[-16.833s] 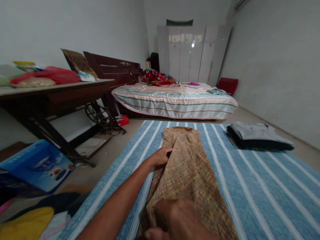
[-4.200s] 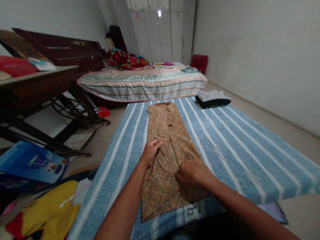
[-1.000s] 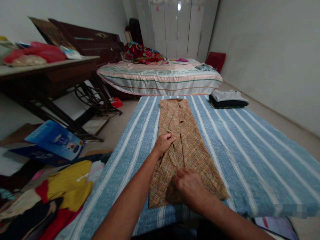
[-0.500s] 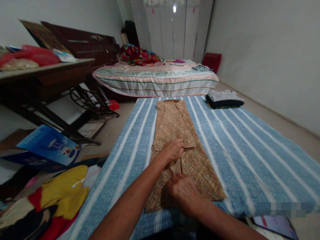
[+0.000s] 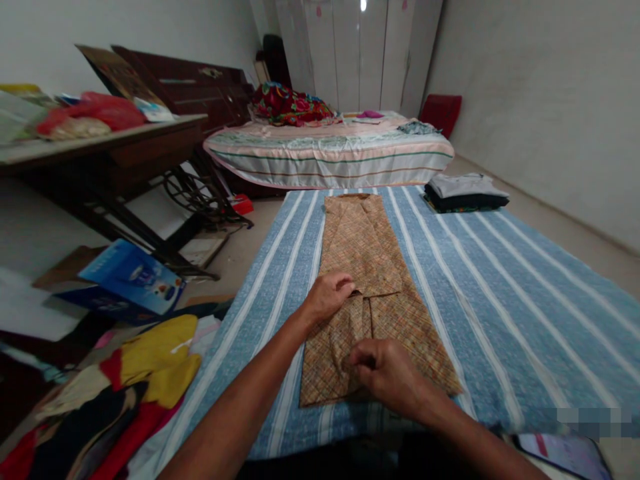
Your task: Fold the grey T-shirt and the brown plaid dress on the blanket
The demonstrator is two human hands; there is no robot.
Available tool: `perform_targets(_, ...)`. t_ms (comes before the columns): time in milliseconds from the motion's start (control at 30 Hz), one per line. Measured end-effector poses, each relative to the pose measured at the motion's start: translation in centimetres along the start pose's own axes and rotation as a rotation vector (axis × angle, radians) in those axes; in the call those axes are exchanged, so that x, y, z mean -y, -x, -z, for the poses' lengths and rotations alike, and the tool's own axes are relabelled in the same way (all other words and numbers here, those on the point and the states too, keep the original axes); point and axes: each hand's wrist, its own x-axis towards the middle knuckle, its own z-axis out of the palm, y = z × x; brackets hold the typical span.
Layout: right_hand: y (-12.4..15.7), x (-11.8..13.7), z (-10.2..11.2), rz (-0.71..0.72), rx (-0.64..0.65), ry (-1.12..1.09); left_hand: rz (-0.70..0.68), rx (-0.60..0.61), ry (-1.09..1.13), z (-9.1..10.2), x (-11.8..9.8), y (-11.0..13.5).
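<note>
A tan checked garment (image 5: 367, 267) lies lengthwise on a blue striped sheet (image 5: 480, 287) spread on the floor. A sleeve is folded across its middle. My left hand (image 5: 327, 297) rests on the garment's left side, fingers curled on the folded sleeve's edge. My right hand (image 5: 387, 373) is closed near the bottom hem, pinching the cloth.
A pile of yellow, red and dark clothes (image 5: 125, 373) lies at the left front. A blue box (image 5: 133, 277) and a dark wooden table (image 5: 100, 150) stand left. Folded clothes (image 5: 465, 192) sit at the sheet's far right corner, before a bed (image 5: 330, 157).
The sleeve, pinched by my left hand a second ago, now lies folded flat across the garment. My right hand has shifted slightly right along the hem.
</note>
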Motion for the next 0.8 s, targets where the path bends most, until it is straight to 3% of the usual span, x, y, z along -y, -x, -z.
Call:
perform_targets(133, 1.0, 0.1, 0.1, -0.023, -0.024, -0.055, -0.096, 0.04, -0.136, 1.0, 0.5, 3.3)
perform_targets(300, 2.1, -0.2, -0.1, -0.003, -0.082, 0.147, -0.231, 0.037, -0.323, 0.4, 1.6, 6.6)
perform_targets(533, 3.3, -0.6, 0.6, -0.051, 0.04, 0.132, -0.325, 0.142, -0.565, -0.8, 1.5, 8.8)
perform_targets(667, 1.5, -2.0, 2.1, -0.188, -0.008, 0.191, -0.292, 0.165, -0.602, -1.1, 0.7, 9.6)
perform_targets(800, -2.6, -3.0, 3.5, -0.248, -0.027, 0.245, -0.21, 0.185, -0.639, -1.8, 0.2, 10.0)
